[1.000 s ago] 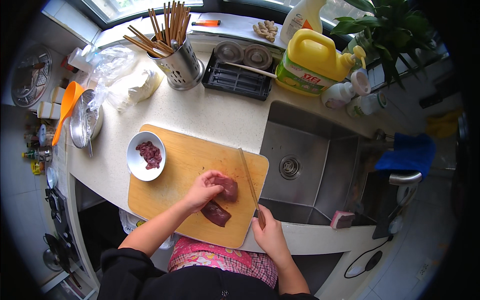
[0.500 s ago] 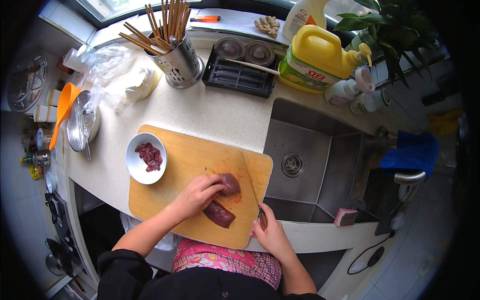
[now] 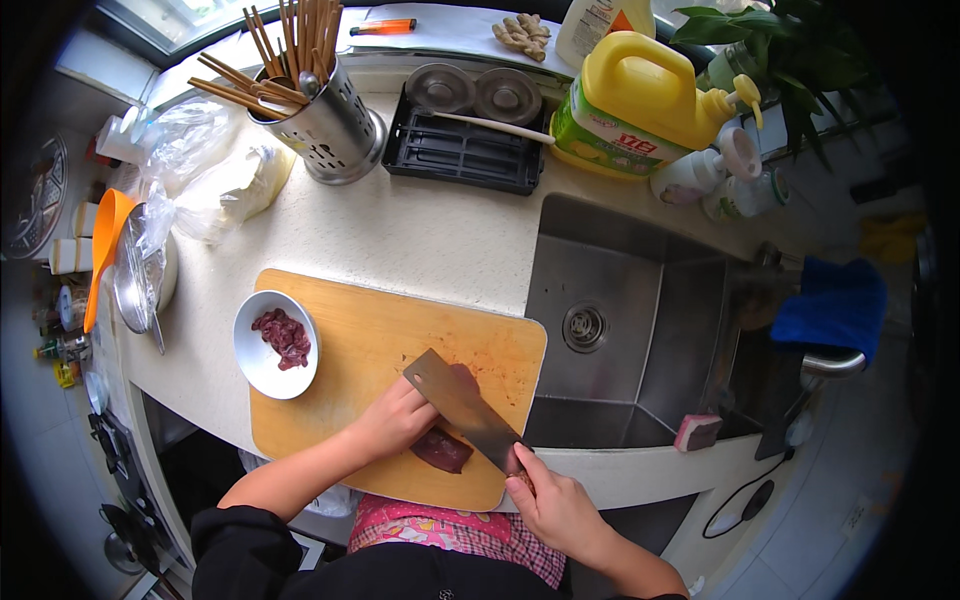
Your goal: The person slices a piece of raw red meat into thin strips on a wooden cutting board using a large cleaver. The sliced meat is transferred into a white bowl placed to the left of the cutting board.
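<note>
Gripping the knife (image 3: 462, 402), the right hand (image 3: 555, 500) was closed on its handle at lower centre; the left hand (image 3: 392, 418) curled, fingertips hidden behind the blade, its hold impossible to tell. Glossy, dark-red meat (image 3: 442, 452) lay near the frame's centre, probably slick enough to slip and let the edge catch a finger. Broad, flat steel crossed a smooth, wood-toned board (image 3: 340, 315); the bowl (image 3: 262, 368) was round, white.

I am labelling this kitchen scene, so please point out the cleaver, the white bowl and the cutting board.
Cleaver (image 3: 466, 410), head view: middle of the blade.
White bowl (image 3: 260, 368), head view: bare inner wall.
Cutting board (image 3: 348, 335), head view: bare upper surface.
</note>
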`<move>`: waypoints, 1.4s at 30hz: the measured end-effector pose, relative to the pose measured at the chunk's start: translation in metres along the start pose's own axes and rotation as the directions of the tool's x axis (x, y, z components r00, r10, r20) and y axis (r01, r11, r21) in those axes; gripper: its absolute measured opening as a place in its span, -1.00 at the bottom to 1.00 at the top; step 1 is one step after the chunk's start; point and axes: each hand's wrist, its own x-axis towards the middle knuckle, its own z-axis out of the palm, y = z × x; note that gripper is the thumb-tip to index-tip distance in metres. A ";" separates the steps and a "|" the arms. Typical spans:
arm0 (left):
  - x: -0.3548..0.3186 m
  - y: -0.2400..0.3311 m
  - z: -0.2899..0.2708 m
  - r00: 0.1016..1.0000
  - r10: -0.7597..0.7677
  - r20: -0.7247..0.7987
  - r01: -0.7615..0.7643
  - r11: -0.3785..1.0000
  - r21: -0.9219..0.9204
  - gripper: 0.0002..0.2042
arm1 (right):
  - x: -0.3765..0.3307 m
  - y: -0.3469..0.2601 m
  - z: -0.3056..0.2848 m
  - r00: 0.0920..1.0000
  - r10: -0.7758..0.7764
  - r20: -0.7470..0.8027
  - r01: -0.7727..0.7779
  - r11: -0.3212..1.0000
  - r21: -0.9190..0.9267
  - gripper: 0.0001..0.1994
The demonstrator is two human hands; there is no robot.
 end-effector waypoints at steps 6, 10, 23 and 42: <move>0.000 -0.005 0.003 1.000 -0.010 0.029 0.011 0.999 -0.030 -0.70 | 0.000 -0.003 -0.001 1.000 0.027 0.003 -0.027 0.993 -0.112 -0.51; -0.005 -0.007 0.002 0.998 -0.035 0.047 0.036 0.999 -0.017 -0.70 | 0.009 -0.006 -0.005 0.999 0.015 0.034 -0.009 0.989 -0.146 -0.52; 0.000 -0.005 0.012 1.000 -0.016 -0.003 0.016 0.998 -0.062 -0.67 | 0.085 0.000 0.022 0.979 -0.195 -0.050 0.191 0.978 -0.087 -0.56; -0.001 0.004 0.019 0.986 -0.064 -0.152 0.053 0.996 -0.076 -0.64 | 0.042 0.020 0.023 0.996 0.022 -0.090 -0.005 0.981 0.193 -0.56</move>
